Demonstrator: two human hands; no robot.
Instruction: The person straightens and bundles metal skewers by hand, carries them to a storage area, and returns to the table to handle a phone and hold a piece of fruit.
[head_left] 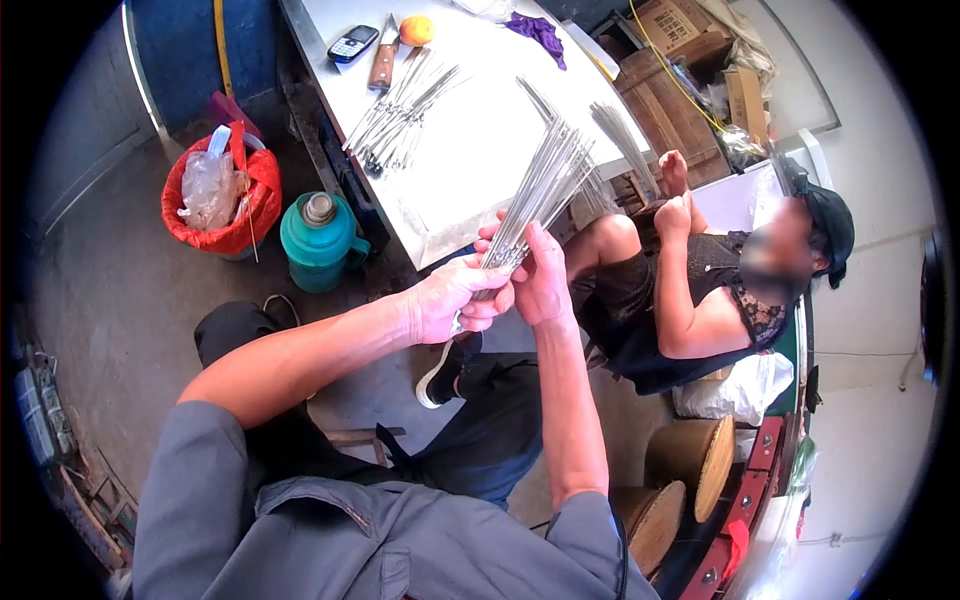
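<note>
A fanned bundle of thin metal rods [552,170] is gripped near its lower ends in front of me. My left hand [455,298] is closed around those lower ends, its fingers wrapped across them. On the other side, my right hand [540,272] has its thumb along the rods and other fingers behind, partly hidden by the bundle. The upper ends spread out beyond the hands, over the edge of the white table [440,225]. A loose pile of similar thin metal rods [395,115] lies on the table to the left.
On the table are a phone [353,44], a knife [382,66], an orange fruit [416,31] and purple cloth [537,40]. A teal flask [318,245] and red-lined bin [225,230] stand left. Another person [690,280] sits at right near more rods [622,140].
</note>
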